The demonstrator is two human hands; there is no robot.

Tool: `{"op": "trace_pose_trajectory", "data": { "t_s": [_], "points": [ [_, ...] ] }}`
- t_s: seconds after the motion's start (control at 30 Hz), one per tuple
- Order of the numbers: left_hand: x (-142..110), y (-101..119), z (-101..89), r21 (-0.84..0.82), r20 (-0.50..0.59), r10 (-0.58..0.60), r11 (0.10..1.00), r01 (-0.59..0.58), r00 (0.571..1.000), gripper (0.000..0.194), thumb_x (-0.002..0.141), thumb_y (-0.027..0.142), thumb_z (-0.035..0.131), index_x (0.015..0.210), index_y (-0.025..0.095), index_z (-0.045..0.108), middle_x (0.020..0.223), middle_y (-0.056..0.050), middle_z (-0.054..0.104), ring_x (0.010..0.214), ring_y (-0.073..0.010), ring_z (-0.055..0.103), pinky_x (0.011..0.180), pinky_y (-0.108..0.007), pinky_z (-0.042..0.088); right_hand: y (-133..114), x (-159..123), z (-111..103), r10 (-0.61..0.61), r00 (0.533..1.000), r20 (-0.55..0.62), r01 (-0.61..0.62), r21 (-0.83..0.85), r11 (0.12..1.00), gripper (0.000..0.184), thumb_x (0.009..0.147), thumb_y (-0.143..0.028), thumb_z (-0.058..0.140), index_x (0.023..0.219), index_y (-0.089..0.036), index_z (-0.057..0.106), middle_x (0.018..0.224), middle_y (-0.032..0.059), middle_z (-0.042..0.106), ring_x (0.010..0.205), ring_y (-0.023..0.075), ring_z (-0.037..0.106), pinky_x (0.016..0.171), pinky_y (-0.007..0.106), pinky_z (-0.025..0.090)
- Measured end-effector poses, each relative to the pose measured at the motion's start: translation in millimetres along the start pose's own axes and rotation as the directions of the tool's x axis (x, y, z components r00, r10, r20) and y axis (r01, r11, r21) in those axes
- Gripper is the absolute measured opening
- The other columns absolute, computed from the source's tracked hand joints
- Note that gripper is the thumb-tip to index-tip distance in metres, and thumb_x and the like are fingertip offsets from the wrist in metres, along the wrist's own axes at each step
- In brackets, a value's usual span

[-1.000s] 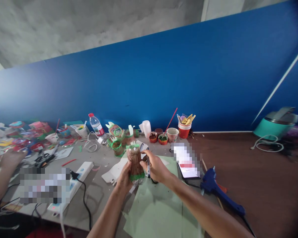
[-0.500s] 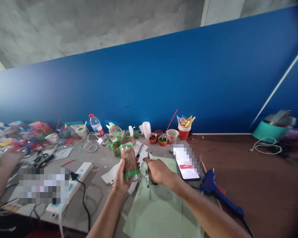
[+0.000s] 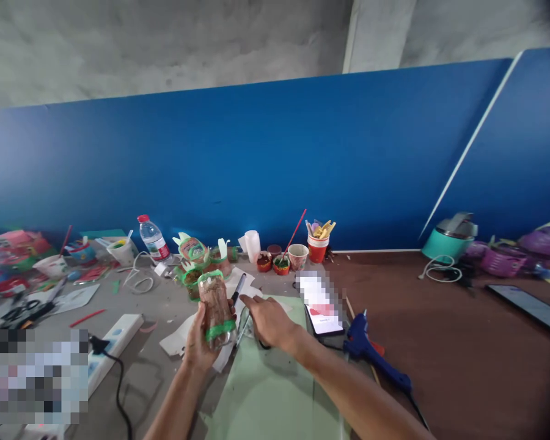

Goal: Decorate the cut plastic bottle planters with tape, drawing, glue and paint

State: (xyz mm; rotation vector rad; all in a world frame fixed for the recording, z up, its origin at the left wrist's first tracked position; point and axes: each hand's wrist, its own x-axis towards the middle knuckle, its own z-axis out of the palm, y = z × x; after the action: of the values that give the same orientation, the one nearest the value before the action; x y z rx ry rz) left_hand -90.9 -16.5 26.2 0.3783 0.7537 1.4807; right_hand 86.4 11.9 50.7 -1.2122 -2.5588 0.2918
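My left hand (image 3: 200, 337) is closed around a clear plastic bottle piece (image 3: 216, 305), coated brown in the middle, with green bands at top and bottom. It is held tilted above the table. To its right, my right hand (image 3: 271, 319) is low over a pale green sheet (image 3: 275, 391), its fingers curled down. A thin shiny strip (image 3: 244, 329) and part of a black loop show at its fingers, but what it grips is mostly hidden. Between the hands lie white paper scraps (image 3: 178, 336) and a dark pen-like tool (image 3: 239, 289).
Behind stand green-trimmed bottle crafts (image 3: 191, 249), small paint cups (image 3: 282, 264), a red cup of utensils (image 3: 318, 247) and a water bottle (image 3: 154, 238). A phone (image 3: 319, 302) and blue glue gun (image 3: 376, 354) lie right; a power strip (image 3: 114, 342) lies left.
The view has swung right, so things sit further left. Another person's hand at the far left has gone out of view. The bottle piece stays in my left hand.
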Motion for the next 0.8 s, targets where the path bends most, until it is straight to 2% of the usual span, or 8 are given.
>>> {"op": "trace_pose_trajectory", "data": {
  "t_s": [0.2, 0.37, 0.53, 0.67, 0.8],
  "points": [
    [0, -2, -1.6, 0.024, -0.013, 0.000, 1.000, 0.000, 1.000, 0.035, 0.096, 0.032, 0.042, 0.097, 0.013, 0.072, 0.084, -0.011, 0.077, 0.070, -0.0215, 0.073, 0.066, -0.032, 0.060, 3, 3, 0, 0.047, 0.995, -0.093, -0.036, 0.117, 0.992, 0.046, 0.080, -0.005, 0.046, 0.120, -0.018, 0.064, 0.113, 0.0102, 0.072, 0.101, 0.0219, 0.067, 0.089, 0.030, 0.044],
    [-2, -4, 1.3, 0.036, -0.017, -0.032, 0.999, 0.032, 0.999, 0.033, 0.095, 0.030, 0.044, 0.096, 0.012, 0.071, 0.081, -0.011, 0.077, 0.069, -0.0224, 0.073, 0.064, -0.032, 0.060, 9, 5, 5, 0.102, 0.976, -0.195, -0.066, 0.183, 0.981, 0.045, 0.082, -0.003, 0.047, 0.118, -0.020, 0.067, 0.110, 0.0089, 0.073, 0.098, 0.0215, 0.068, 0.087, 0.028, 0.047],
    [-8, -2, 9.0, 0.022, -0.031, -0.068, 0.997, 0.069, 0.997, 0.031, 0.093, 0.027, 0.045, 0.094, 0.010, 0.071, 0.078, -0.011, 0.077, 0.070, -0.0234, 0.074, 0.066, -0.033, 0.061, 20, 12, 6, 0.170, 0.928, -0.333, -0.056, 0.326, 0.944, 0.036, 0.084, -0.004, 0.050, 0.109, -0.020, 0.072, 0.108, 0.0077, 0.073, 0.101, 0.0196, 0.067, 0.089, 0.025, 0.048],
    [-7, -3, 8.2, 0.019, -0.030, -0.068, 0.997, 0.069, 0.997, 0.030, 0.093, 0.027, 0.047, 0.096, 0.009, 0.070, 0.080, -0.012, 0.077, 0.069, -0.0230, 0.073, 0.064, -0.032, 0.060, 26, 20, -5, 0.213, 0.915, -0.343, -0.076, 0.373, 0.925, 0.032, 0.084, -0.003, 0.051, 0.103, -0.016, 0.072, 0.107, 0.0085, 0.073, 0.099, 0.0186, 0.068, 0.089, 0.024, 0.048],
    [-2, -6, 1.1, 0.033, -0.021, -0.083, 0.996, 0.084, 0.996, 0.029, 0.092, 0.029, 0.050, 0.102, 0.009, 0.069, 0.084, -0.012, 0.077, 0.069, -0.0225, 0.073, 0.062, -0.030, 0.060, 42, 33, -25, 0.331, 0.893, -0.304, -0.228, 0.327, 0.917, 0.027, 0.087, -0.009, 0.052, 0.099, -0.020, 0.074, 0.104, 0.0046, 0.075, 0.096, 0.0178, 0.067, 0.087, 0.024, 0.048]
  ]
}}
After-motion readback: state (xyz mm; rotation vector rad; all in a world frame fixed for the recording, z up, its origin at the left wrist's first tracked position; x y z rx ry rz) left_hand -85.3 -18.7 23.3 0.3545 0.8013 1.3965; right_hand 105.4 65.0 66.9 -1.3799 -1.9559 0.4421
